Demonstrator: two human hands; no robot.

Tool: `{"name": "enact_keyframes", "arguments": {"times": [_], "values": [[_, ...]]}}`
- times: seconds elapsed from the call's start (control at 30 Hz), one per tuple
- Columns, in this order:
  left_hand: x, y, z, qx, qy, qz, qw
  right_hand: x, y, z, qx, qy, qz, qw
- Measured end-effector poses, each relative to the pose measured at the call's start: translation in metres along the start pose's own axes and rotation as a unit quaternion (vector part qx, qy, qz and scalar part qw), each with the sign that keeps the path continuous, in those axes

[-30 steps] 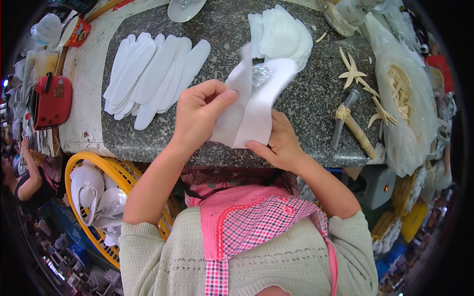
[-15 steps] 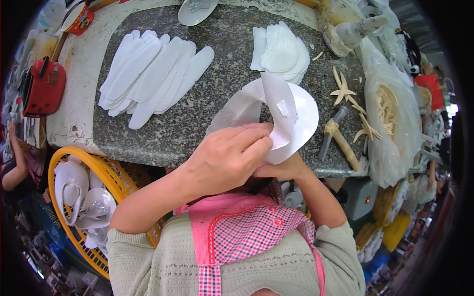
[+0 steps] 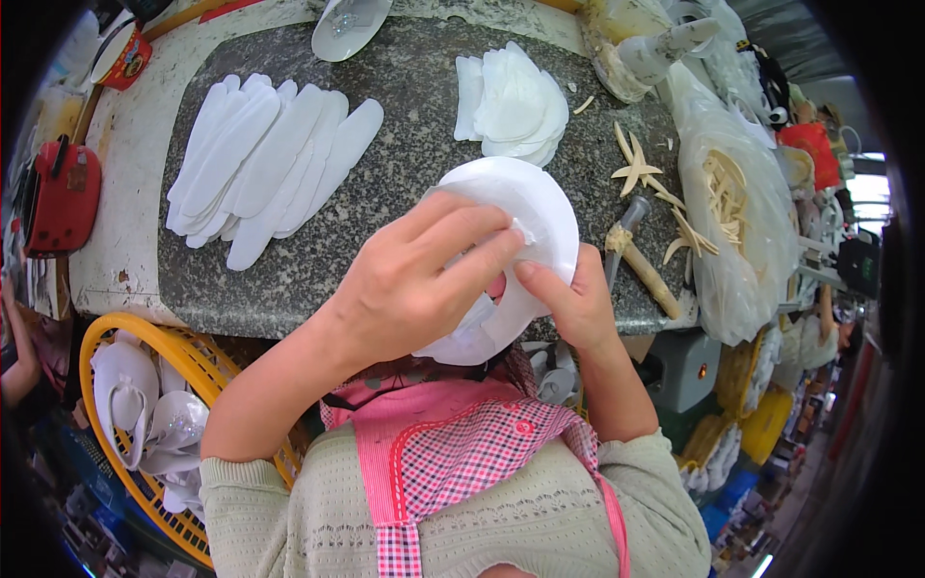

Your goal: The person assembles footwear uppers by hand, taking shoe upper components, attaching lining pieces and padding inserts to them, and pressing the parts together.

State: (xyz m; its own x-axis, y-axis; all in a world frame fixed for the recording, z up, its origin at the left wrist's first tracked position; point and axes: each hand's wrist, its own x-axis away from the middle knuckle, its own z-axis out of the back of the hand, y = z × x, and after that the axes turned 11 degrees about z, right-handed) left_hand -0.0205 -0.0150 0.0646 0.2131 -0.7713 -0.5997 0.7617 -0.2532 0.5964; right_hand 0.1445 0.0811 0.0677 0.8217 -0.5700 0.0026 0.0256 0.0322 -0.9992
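A white shoe upper, bent into an open curved shape, is held between my hands over the near edge of the stone slab. My left hand is closed on it from the left, its fingertips pressed together against a small shiny white patch on its inner face. At the right side my right hand grips the upper's edge, with the thumb on top and the other fingers hidden beneath.
Long white strips lie fanned on the slab, beside stacked rounded white pieces. To the right are a hammer, pale curved scraps and a plastic bag. A yellow basket holds white uppers at left.
The upper's raised flap has been folded down and the piece turned flatter. My right hand's thumb has come round onto its face. The whole view has shifted slightly.
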Motion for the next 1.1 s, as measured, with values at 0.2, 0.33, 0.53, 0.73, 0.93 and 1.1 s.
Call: {"name": "enact_keyframes", "arguments": {"times": [0.2,0.33,0.53,0.73,0.93,1.1], "values": [[-0.002,-0.007,-0.005,-0.023,-0.048,0.003,0.999,-0.009,0.008,-0.002,0.037,0.070,0.042,0.996],[-0.001,-0.009,-0.003,-0.069,-0.056,-0.027,0.996,-0.012,0.002,-0.003,0.084,0.038,0.059,0.994],[-0.008,0.001,0.003,-0.142,-0.111,-0.074,0.981,-0.016,-0.006,-0.003,0.179,-0.013,0.086,0.980],[-0.010,-0.013,0.002,-0.126,-0.145,-0.101,0.976,-0.018,0.001,0.001,0.167,-0.044,0.055,0.983],[0.000,-0.017,-0.009,0.039,-0.079,0.117,0.989,-0.023,0.002,0.004,-0.011,-0.060,-0.063,0.996],[-0.007,-0.009,0.006,0.050,-0.154,0.130,0.978,-0.029,0.008,0.010,0.036,-0.128,-0.061,0.989]]}}
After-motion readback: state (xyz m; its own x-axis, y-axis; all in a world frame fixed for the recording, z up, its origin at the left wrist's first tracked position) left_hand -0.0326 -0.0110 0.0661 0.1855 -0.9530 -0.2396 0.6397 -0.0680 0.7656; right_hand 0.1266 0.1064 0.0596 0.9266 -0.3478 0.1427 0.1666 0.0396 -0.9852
